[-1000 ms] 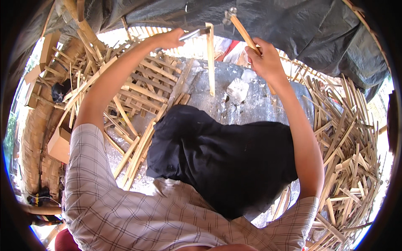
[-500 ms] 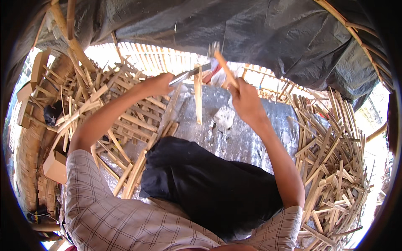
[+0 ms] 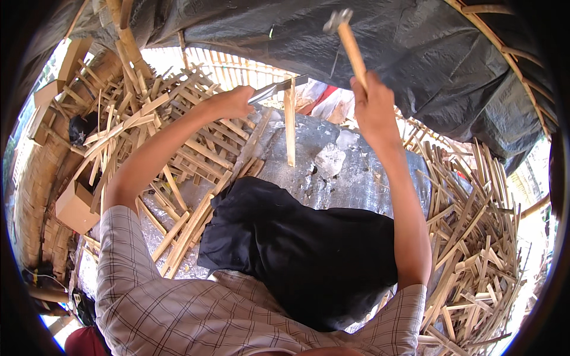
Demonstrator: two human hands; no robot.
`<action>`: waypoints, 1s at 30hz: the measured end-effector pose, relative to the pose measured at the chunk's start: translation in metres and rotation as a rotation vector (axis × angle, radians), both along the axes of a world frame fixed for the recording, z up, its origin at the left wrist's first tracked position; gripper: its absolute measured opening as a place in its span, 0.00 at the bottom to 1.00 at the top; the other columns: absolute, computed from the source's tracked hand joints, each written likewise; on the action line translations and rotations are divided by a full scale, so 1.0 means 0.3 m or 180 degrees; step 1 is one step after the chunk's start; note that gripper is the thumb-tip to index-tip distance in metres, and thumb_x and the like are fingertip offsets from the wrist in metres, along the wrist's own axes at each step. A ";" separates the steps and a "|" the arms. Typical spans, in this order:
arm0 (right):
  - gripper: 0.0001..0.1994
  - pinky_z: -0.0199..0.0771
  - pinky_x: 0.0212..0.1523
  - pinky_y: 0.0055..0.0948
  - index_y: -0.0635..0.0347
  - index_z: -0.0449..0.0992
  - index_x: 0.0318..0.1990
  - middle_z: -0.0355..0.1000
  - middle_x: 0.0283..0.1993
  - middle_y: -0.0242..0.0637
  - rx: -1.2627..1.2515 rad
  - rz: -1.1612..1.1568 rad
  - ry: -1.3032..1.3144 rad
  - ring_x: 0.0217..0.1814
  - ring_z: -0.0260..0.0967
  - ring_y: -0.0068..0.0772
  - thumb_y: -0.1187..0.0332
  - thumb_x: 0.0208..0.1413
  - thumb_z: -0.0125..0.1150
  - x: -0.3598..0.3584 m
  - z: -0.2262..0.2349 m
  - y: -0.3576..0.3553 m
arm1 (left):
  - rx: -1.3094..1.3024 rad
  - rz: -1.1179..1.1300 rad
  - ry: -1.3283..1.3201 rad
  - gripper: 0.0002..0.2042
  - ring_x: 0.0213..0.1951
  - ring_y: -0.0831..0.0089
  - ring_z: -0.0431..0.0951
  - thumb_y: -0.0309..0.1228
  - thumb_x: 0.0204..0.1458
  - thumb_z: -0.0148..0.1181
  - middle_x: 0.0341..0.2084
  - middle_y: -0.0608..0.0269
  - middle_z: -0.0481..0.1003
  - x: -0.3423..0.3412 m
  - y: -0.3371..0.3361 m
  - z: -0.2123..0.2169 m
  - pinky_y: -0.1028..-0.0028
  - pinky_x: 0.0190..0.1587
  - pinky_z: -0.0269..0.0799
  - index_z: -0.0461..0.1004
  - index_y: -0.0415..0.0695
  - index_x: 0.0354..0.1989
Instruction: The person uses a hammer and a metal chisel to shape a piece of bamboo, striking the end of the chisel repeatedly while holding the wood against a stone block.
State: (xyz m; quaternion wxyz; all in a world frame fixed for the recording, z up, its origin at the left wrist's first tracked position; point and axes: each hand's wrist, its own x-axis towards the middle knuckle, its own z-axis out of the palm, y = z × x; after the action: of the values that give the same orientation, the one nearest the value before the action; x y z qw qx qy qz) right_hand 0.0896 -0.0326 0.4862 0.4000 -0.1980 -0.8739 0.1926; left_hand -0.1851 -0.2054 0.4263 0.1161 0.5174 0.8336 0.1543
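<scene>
My left hand is closed around the near end of a long flat-bladed knife. The blade crosses the top end of an upright split piece of bamboo and appears lodged in it. Raised at the right, my right hand grips the wooden handle of a hammer. The metal hammer head is well above the knife, apart from it. Beside the bamboo's lower end lies a whitish lump on the grey, worn ground sheet.
Crisscrossed bamboo strips are stacked at left; a loose heap of strips lies at right. Black cloth covers my lap. A cardboard box stands at far left. A black tarp hangs ahead, near the raised hammer.
My right hand has lifted the hammer up and to the right, away from the knife. The knife and bamboo stay together, shifted slightly in view.
</scene>
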 end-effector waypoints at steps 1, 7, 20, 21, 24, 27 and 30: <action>0.11 0.68 0.26 0.54 0.72 0.67 0.38 0.72 0.26 0.64 -0.0016 0.0044 0.0153 0.31 0.73 0.69 0.69 0.67 0.53 -0.009 0.021 -0.028 | 0.0030 0.0050 -0.0082 0.10 0.13 0.71 0.71 0.30 0.59 0.55 0.17 0.58 0.71 -0.001 -0.010 -0.015 0.66 0.16 0.66 0.68 0.35 0.41; 0.11 0.71 0.35 0.61 0.70 0.67 0.43 0.73 0.30 0.65 0.0483 -0.0074 -0.0914 0.36 0.74 0.70 0.67 0.67 0.51 -0.039 -0.134 0.004 | 0.0018 -0.0204 0.0422 0.11 0.22 0.63 0.76 0.31 0.58 0.57 0.22 0.52 0.74 0.008 0.019 -0.040 0.61 0.26 0.71 0.70 0.34 0.41; 0.09 0.79 0.27 0.50 0.71 0.69 0.41 0.76 0.33 0.64 -0.0768 -0.0223 -0.1132 0.32 0.78 0.63 0.70 0.66 0.50 0.005 -0.134 -0.027 | -0.0102 -0.0100 0.0352 0.13 0.30 0.55 0.80 0.31 0.55 0.58 0.28 0.44 0.77 0.071 0.072 0.020 0.58 0.34 0.73 0.70 0.33 0.40; 0.11 0.81 0.32 0.50 0.72 0.71 0.42 0.77 0.37 0.63 -0.1475 -0.0204 -0.2108 0.36 0.79 0.61 0.69 0.64 0.50 0.001 -0.166 -0.009 | -0.0180 0.0089 0.0188 0.12 0.30 0.54 0.80 0.31 0.55 0.58 0.29 0.44 0.77 0.069 0.067 0.025 0.58 0.35 0.73 0.70 0.33 0.40; 0.13 0.80 0.45 0.50 0.72 0.74 0.45 0.77 0.45 0.60 0.0094 0.0045 -0.2421 0.46 0.78 0.61 0.68 0.61 0.52 0.065 -0.282 0.082 | 0.0017 -0.0078 0.0507 0.11 0.28 0.57 0.79 0.30 0.56 0.58 0.29 0.45 0.76 0.026 0.073 -0.007 0.59 0.32 0.72 0.70 0.33 0.39; 0.13 0.78 0.46 0.53 0.70 0.73 0.40 0.77 0.42 0.59 0.0210 -0.0112 -0.1258 0.46 0.77 0.63 0.65 0.64 0.54 0.044 -0.156 -0.035 | 0.0065 -0.0091 0.0406 0.10 0.24 0.58 0.79 0.29 0.56 0.58 0.29 0.45 0.76 -0.037 0.041 -0.061 0.60 0.28 0.72 0.69 0.32 0.36; 0.12 0.76 0.34 0.54 0.71 0.69 0.42 0.74 0.28 0.60 0.0221 -0.0129 -0.0146 0.35 0.75 0.68 0.67 0.66 0.54 0.006 0.015 -0.021 | 0.0209 -0.0136 0.0432 0.10 0.25 0.57 0.79 0.29 0.56 0.58 0.27 0.45 0.76 0.022 0.072 -0.030 0.59 0.29 0.72 0.69 0.32 0.34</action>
State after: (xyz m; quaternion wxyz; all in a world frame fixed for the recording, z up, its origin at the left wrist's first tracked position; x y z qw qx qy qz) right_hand 0.0913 -0.0388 0.4905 0.3903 -0.2060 -0.8848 0.1494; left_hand -0.1785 -0.1838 0.4172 0.0456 0.5479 0.8228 0.1436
